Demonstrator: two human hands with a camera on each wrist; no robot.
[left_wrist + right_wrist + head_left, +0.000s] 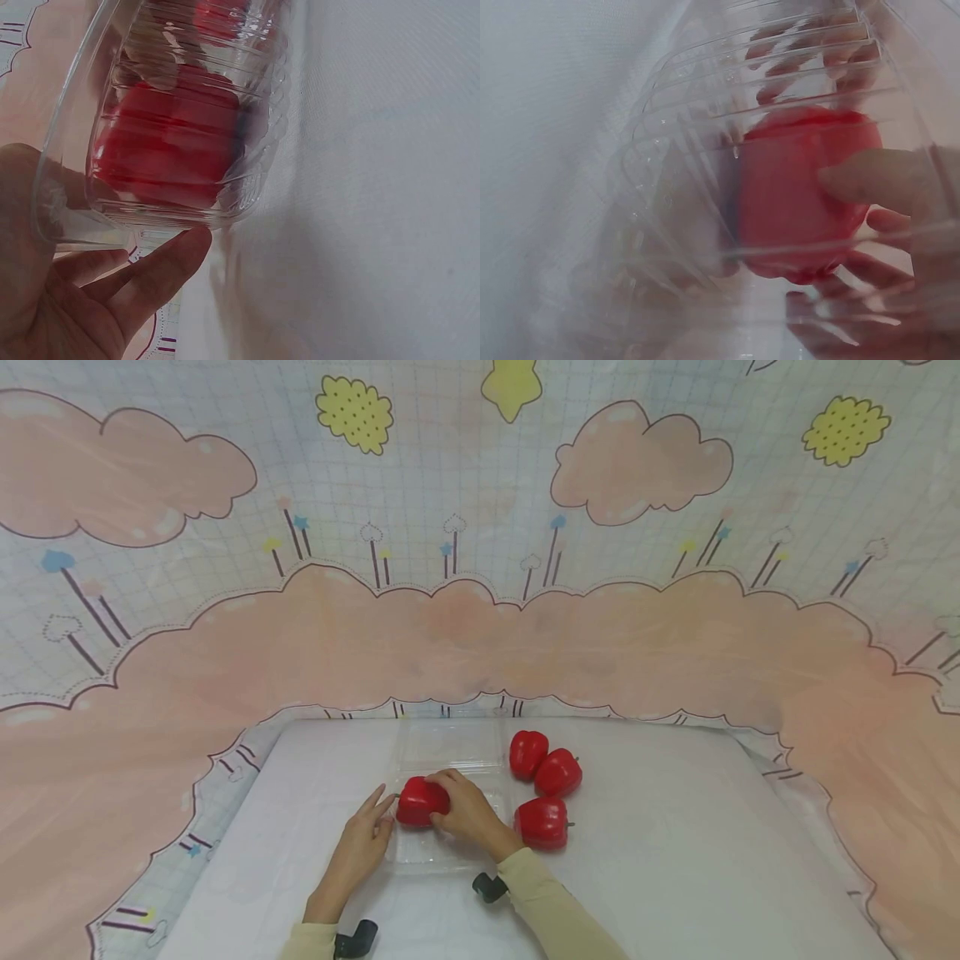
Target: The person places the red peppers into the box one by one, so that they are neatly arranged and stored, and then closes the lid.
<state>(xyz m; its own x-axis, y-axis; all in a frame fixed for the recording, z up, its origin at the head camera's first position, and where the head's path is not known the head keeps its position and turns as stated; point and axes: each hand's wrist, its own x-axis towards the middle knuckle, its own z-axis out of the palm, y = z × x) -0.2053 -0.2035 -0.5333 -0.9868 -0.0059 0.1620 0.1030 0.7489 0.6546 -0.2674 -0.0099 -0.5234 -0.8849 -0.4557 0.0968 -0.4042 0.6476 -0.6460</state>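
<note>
On the white table (675, 860), near its middle, lies an open clear box (450, 852) with its lid (450, 745) folded back at 12 o'clock. Inside the box's near tray sits a red pepper (420, 802), toward the tray's 10 o'clock corner. The right hand (468, 810) grips that pepper, fingers curled over its top and right side; through the ribbed plastic, the right wrist view shows the thumb (870, 184) pressed on the pepper (802, 195) and other fingers beneath it. The left hand (363, 843) lies at 9 o'clock of the tray with straight, relaxed fingers, their tips touching the tray's left rim just beside the pepper. From the left wrist, the open palm (67, 307) sits against the box's (75, 217) corner, with the pepper (169, 142) showing red through the wall.

Three more peppers lie on the table outside the box, at its 2 to 3 o'clock. Two (528, 753) (558, 772) touch each other beside the lid's right edge; the third (542, 822) lies just right of the tray, close to the right wrist. Both sleeves are pale beige, and a dark strap mount (489, 887) shows on each wrist. Behind the table hangs a cloth (480, 568) printed with pink clouds.
</note>
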